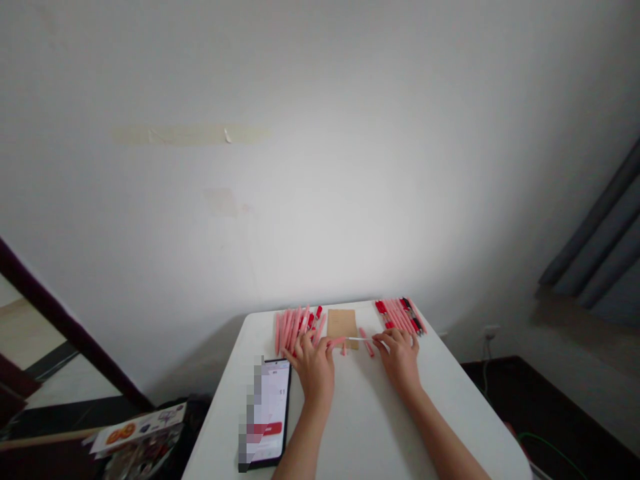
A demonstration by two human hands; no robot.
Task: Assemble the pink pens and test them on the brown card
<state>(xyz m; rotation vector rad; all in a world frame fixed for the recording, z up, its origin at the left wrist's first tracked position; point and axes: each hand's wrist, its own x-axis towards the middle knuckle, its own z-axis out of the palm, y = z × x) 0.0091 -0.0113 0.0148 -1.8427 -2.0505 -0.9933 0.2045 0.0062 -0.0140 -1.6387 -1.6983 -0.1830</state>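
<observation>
My left hand (316,373) is closed, its fingertips pinching a pink pen barrel (338,341). From the barrel's right end a thin white pen refill (361,339) runs across to my right hand (401,365), whose thumb and fingers pinch its other end. A small pink pen part (344,350) lies just below the barrel. Between the hands, another pink pen piece (366,340) rests on the table, slanting. Behind them is a flat brown card (342,321). A bunch of pink pens (290,325) lies beyond my left hand.
At the back right of the white table (360,427) lies a row of pink, red and black pens (400,315). A phone (273,407) with its screen lit lies left of my left forearm. The wall (320,167) stands behind the table. A box (140,427) is at lower left.
</observation>
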